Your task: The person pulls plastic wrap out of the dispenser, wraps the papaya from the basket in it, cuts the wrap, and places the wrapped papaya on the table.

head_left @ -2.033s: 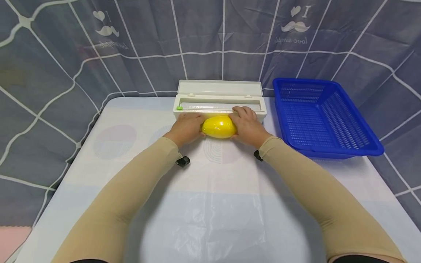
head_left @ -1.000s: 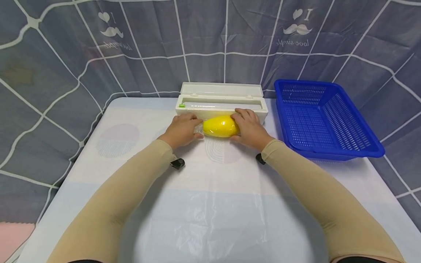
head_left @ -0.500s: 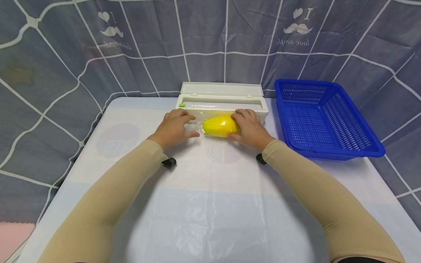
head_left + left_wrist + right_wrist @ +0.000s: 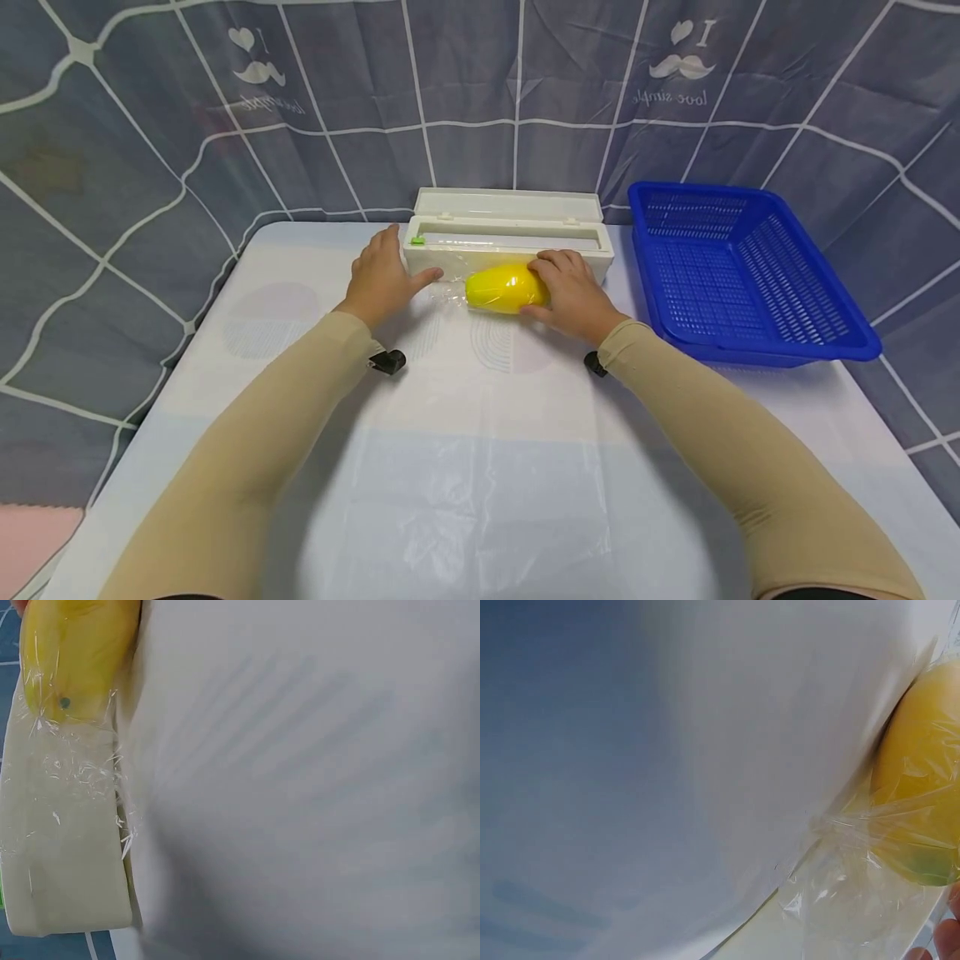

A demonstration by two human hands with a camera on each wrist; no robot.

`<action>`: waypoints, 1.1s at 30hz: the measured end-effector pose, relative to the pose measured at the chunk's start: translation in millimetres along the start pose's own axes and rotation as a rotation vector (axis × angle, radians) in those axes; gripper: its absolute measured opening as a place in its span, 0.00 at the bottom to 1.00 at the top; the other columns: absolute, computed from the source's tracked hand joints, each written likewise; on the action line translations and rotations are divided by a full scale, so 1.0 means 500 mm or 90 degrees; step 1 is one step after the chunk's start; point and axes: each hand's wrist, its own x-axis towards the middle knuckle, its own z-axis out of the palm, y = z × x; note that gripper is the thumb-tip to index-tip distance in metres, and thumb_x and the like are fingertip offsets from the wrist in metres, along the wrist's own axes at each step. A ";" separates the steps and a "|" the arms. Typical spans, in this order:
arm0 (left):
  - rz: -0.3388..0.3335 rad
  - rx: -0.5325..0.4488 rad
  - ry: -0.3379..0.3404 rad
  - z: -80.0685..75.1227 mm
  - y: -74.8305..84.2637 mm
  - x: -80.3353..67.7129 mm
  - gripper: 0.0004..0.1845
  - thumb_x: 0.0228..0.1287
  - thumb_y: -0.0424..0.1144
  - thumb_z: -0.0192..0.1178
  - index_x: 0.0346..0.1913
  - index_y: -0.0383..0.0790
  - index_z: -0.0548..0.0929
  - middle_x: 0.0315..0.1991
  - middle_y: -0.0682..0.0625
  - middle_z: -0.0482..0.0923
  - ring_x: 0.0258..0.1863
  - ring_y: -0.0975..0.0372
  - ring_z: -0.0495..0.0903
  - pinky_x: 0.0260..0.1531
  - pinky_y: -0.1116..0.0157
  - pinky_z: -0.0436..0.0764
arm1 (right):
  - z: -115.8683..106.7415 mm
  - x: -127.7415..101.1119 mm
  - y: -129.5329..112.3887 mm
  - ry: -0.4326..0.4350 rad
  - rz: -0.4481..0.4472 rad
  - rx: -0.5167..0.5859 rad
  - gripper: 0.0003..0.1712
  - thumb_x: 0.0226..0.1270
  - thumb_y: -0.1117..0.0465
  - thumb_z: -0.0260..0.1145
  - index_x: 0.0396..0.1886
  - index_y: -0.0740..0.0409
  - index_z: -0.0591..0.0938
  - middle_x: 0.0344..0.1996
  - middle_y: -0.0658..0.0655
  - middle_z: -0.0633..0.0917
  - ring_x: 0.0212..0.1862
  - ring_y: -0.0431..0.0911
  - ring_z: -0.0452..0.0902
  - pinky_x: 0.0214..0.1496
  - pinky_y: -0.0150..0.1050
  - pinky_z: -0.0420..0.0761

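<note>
A smooth yellow oval fruit (image 4: 506, 288) lies on its side against the front of a white cling film dispenser (image 4: 510, 225), whose lid stands raised at the back. Clear film covers the fruit, and a loose crumpled tail of film (image 4: 75, 765) trails off its left end. My right hand (image 4: 573, 292) grips the fruit's right end, thumb at the front and fingers over the top. In the right wrist view, its fingertips (image 4: 949, 937) show at the lower corner. My left hand (image 4: 382, 279) is spread at the dispenser's left end, holding nothing, its thumb close to the film tail.
A blue plastic basket (image 4: 750, 275) stands at the right, close beside the dispenser. A small green slider (image 4: 417, 240) sits at the dispenser's left end. The table has a pale printed cloth (image 4: 480, 483); grey checked curtains (image 4: 465, 92) hang around its back and sides.
My left hand has let go of the fruit's left end and moved left, fingers spreading, which bares the film tail. My right hand keeps its grip; the fruit has shifted slightly right.
</note>
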 end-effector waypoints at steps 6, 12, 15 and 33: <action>-0.037 -0.022 -0.034 0.002 -0.002 0.016 0.62 0.66 0.68 0.64 0.86 0.36 0.42 0.85 0.36 0.49 0.82 0.40 0.55 0.78 0.35 0.56 | 0.000 0.001 -0.002 0.003 -0.003 -0.002 0.43 0.66 0.43 0.77 0.72 0.61 0.73 0.74 0.63 0.71 0.76 0.62 0.58 0.83 0.59 0.52; -0.061 -0.060 -0.064 0.002 -0.002 0.032 0.59 0.69 0.67 0.62 0.87 0.41 0.41 0.86 0.38 0.48 0.83 0.40 0.55 0.78 0.33 0.55 | -0.001 0.001 -0.003 -0.005 0.002 -0.003 0.44 0.66 0.42 0.76 0.73 0.60 0.73 0.74 0.63 0.70 0.76 0.61 0.57 0.84 0.59 0.53; -0.061 -0.076 -0.075 0.004 -0.004 0.039 0.57 0.70 0.66 0.61 0.87 0.44 0.42 0.86 0.39 0.49 0.84 0.43 0.54 0.80 0.36 0.55 | -0.003 0.000 -0.005 -0.009 0.004 -0.004 0.44 0.66 0.42 0.77 0.73 0.60 0.73 0.75 0.63 0.70 0.76 0.62 0.57 0.84 0.59 0.53; -0.072 -0.095 -0.058 0.014 -0.018 0.051 0.47 0.72 0.63 0.62 0.85 0.51 0.55 0.82 0.44 0.62 0.79 0.42 0.64 0.77 0.42 0.64 | -0.048 0.058 -0.048 0.037 -0.030 -0.001 0.38 0.75 0.42 0.68 0.74 0.59 0.74 0.73 0.61 0.75 0.75 0.61 0.62 0.81 0.58 0.58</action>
